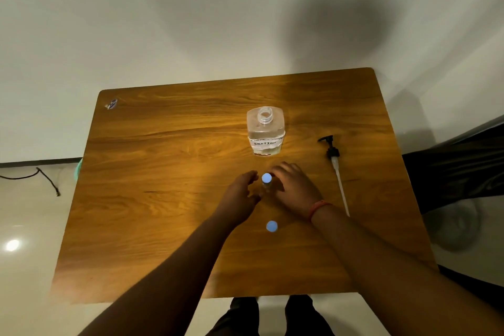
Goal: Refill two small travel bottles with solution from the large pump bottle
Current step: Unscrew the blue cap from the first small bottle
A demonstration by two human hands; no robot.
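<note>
Standing upright between both hands (268, 189), the capped travel bottle (266, 183).

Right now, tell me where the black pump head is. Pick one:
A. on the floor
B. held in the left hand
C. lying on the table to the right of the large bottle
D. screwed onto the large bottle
C: the pump head lies flat on the table, its tube pointing toward the person, right of the large bottle, whose neck stands open.
</note>
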